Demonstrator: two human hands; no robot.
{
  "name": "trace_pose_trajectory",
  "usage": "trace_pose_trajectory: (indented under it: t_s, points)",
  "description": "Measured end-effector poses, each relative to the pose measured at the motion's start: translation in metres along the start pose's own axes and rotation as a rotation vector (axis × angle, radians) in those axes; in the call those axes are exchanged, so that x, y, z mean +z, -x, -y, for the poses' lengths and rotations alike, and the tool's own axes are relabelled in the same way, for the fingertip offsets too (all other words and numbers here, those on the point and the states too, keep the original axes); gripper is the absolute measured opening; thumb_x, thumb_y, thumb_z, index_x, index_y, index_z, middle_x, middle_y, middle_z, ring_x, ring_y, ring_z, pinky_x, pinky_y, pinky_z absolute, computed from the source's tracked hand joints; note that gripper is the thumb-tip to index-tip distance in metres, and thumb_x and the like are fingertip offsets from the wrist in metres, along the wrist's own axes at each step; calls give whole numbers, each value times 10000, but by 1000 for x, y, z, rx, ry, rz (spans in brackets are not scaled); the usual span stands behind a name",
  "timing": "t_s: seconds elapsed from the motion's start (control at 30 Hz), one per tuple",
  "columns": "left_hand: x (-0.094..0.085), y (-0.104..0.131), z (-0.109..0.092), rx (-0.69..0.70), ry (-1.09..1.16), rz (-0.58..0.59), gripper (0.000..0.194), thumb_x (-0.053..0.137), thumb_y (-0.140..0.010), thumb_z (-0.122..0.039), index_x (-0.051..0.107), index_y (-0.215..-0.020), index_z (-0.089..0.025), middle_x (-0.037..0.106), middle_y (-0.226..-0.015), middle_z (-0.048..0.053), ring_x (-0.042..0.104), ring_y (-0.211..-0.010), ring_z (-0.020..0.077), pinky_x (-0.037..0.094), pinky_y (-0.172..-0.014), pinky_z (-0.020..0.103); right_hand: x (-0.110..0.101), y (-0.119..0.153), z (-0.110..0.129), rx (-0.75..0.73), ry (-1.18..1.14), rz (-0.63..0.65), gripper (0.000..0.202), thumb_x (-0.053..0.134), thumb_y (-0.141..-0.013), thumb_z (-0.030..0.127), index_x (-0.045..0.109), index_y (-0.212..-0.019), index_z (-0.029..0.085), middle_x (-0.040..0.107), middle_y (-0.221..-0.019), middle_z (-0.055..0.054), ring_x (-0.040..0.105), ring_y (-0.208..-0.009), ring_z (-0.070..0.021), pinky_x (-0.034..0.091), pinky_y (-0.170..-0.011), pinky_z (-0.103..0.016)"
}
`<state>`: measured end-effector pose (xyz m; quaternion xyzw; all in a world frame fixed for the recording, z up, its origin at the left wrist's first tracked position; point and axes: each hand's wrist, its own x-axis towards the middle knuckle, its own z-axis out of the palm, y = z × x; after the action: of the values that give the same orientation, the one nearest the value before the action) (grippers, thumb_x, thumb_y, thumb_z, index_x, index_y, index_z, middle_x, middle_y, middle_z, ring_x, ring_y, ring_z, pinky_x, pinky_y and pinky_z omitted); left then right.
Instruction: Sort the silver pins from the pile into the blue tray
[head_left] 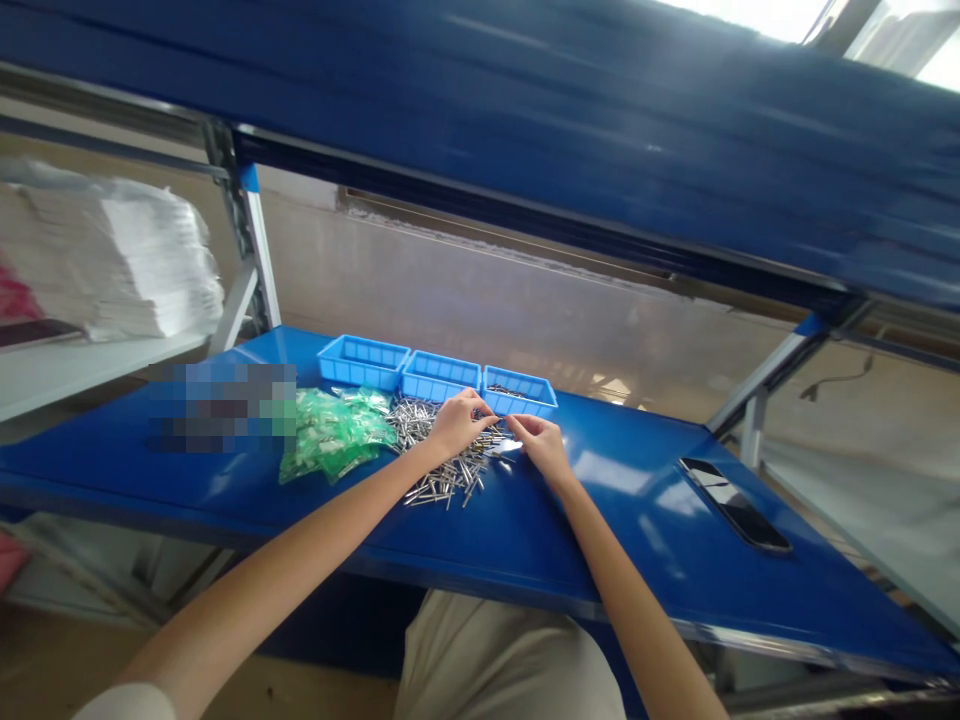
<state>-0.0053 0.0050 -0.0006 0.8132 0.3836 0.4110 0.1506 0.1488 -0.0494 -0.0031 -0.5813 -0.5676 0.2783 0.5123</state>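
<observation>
My left hand (pixel 456 424) hovers above a pile of thin silver metal pins (pixel 442 482), its thumb and fingertips pinched together. Just to its right, my right hand (pixel 543 446) pinches too, and the fingertips of both hands nearly meet. What they hold is too small to make out. A shiny whitish patch (pixel 505 446) shows below the fingertips; whether it is a small bag or a reflection I cannot tell. To the left of the pins lies a heap of small green-and-clear plastic bags (pixel 330 432).
Behind the pile stand three blue bins: a left bin (pixel 363 375), a middle bin (pixel 441 388) and a right bin (pixel 517 404) with dark pieces inside. A phone (pixel 735 504) lies on the blue table (pixel 622 540). A blue shelf (pixel 480 120) crosses overhead.
</observation>
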Motion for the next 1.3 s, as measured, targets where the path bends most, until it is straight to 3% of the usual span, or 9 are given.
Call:
trace_pose_trajectory:
  t_s: [0.27, 0.57, 0.63, 0.73, 0.83, 0.97, 1.1, 1.2, 1.3]
  points:
    - [-3, 2, -8, 20, 27, 51, 173, 602, -726, -344, 653, -702, -181, 575, -823, 28, 535, -716, 135, 425, -665, 269, 4, 1, 2, -16, -35, 4, 483, 553, -675, 558, 660, -907, 149, 650, -743, -73, 567, -595, -163, 446, -441, -244]
    - [-16, -5, -14, -28, 27, -126, 184, 541, -779, -331, 634, -741, -176, 582, -802, 24, 534, -684, 125, 423, -656, 266, -6, -9, 7, 22, -33, -198, 460, 567, -643, 583, 678, -720, 143, 636, -638, -74, 554, -516, -162, 453, -437, -271]
    - [-17, -7, -12, -53, 21, -156, 183, 541, -777, -334, 632, -758, -176, 585, -795, 22, 534, -665, 123, 423, -642, 263, -7, -16, 10, 11, -52, -253, 451, 582, -639, 561, 678, -758, 138, 652, -682, -84, 579, -563, -172, 455, -447, -262]
    - [-19, -10, -8, -67, 34, -154, 198, 532, -778, -347, 629, -773, -175, 588, -774, 19, 529, -633, 118, 423, -620, 259, -9, -30, 11, -51, -121, -305, 502, 561, -664, 538, 639, -972, 148, 663, -914, -107, 618, -749, -202, 453, -460, -235]
    - [-19, -11, -4, -63, 51, -108, 221, 518, -780, -363, 625, -769, -170, 581, -746, 17, 515, -594, 111, 420, -597, 257, -10, -38, 9, -60, -65, -260, 550, 538, -680, 538, 593, -1072, 156, 643, -1004, -117, 614, -815, -217, 435, -431, -222]
    - [-17, -10, -3, -43, 20, -71, 219, 516, -779, -367, 625, -762, -178, 574, -734, 13, 508, -592, 113, 414, -598, 261, -12, -32, 3, -79, 79, -190, 467, 523, -702, 530, 658, -920, 140, 674, -840, -103, 610, -658, -185, 447, -470, -248]
    - [-20, -7, -8, 9, -42, -4, 217, 517, -776, -368, 632, -780, -184, 580, -757, 26, 528, -675, 139, 415, -664, 281, -21, -24, -4, -106, 257, 25, 383, 600, -652, 495, 685, -833, 169, 666, -807, -71, 573, -583, -141, 465, -544, -261]
    - [-24, -3, -10, 169, -58, 171, 251, 553, -735, -418, 646, -808, -197, 591, -823, 39, 534, -792, 171, 390, -775, 320, -29, -21, -9, -64, 335, 232, 520, 719, -512, 436, 659, -976, 208, 630, -912, -65, 530, -559, -105, 451, -500, -235]
    - [-23, 2, -9, 309, -66, 378, 340, 603, -654, -505, 660, -819, -213, 587, -851, 43, 519, -839, 197, 355, -822, 355, -33, -20, -13, -69, 381, 338, 612, 754, -459, 392, 635, -1039, 235, 603, -945, -60, 516, -592, -105, 449, -514, -232]
